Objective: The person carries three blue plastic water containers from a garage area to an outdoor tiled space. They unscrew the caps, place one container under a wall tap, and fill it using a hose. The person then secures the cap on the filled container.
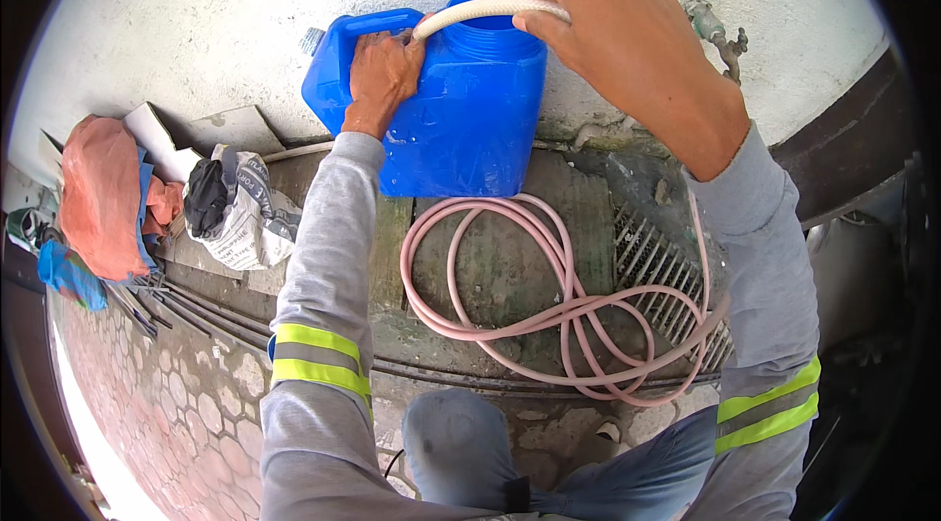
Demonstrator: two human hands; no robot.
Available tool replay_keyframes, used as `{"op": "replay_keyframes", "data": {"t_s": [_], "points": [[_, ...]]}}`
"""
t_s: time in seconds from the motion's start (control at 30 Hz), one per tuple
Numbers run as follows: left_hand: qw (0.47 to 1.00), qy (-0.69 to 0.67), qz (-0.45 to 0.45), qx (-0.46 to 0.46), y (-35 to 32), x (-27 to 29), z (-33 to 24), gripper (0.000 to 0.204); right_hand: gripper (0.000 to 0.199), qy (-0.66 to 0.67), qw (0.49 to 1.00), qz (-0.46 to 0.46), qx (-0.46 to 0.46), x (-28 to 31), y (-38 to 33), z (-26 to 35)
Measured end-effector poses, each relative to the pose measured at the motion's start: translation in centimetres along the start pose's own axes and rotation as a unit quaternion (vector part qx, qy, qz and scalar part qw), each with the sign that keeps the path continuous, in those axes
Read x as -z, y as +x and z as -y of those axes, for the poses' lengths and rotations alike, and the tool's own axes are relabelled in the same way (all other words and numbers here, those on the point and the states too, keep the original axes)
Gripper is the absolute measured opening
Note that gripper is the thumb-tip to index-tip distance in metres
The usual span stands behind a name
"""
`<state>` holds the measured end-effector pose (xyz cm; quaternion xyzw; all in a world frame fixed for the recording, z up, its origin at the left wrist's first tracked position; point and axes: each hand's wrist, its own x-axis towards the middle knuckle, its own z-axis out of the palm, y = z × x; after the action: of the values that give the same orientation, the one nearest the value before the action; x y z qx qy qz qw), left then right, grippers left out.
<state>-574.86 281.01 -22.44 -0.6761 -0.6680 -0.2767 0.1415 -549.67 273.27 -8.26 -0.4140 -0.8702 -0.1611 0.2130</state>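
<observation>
A blue plastic jerrycan point(470, 99) stands upright on the concrete ground point(490, 266) against a whitewashed wall point(196, 21), its wide mouth at the top. The left hand point(382, 75) lies on the can's upper shoulder beside the moulded handle, fingers spread flat on the plastic, its grip open and pressing rather than clasping. The right hand point(627, 41) has its grip closed around a pale hose point(480, 9), holding the end over the can's mouth. The rest of the hose, pinkish, lies in loose coils point(559, 315) on the ground just in front of the can, partly over a metal drain grate point(667, 276). A tap point(720, 36) juts from the wall to the right of the can. Off to the left, well apart, lie an orange cloth bundle point(98, 193) and a crumpled grey sack point(240, 207), near some flat white boards point(162, 134)
</observation>
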Motion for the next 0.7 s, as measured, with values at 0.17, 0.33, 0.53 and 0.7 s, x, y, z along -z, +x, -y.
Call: {"op": "replay_keyframes", "data": {"t_s": [0.17, 0.33, 0.53, 0.7], "points": [[0.993, -0.033, -0.074, 0.082, -2.3, -0.8, -3.5, 0.062, 0.023, 0.030, 0.998, -0.013, -0.053, 2.4, -4.9, -1.4], [0.985, -0.128, 0.065, 0.093, -1.8, -0.3, -3.5, 0.059, 0.026, 0.054, 0.992, 0.027, -0.109, 2.7, -8.3, -3.6], [0.988, -0.134, -0.019, 0.079, -2.9, -1.4, -5.5, 0.053, 0.025, 0.072, 0.993, -0.014, -0.093, 2.4, -9.7, -4.6], [0.983, 0.020, -0.176, 0.038, -6.5, -3.2, -6.8, 0.051, 0.026, 0.067, 0.984, 0.023, -0.165, 3.1, -12.0, -5.7]]}}
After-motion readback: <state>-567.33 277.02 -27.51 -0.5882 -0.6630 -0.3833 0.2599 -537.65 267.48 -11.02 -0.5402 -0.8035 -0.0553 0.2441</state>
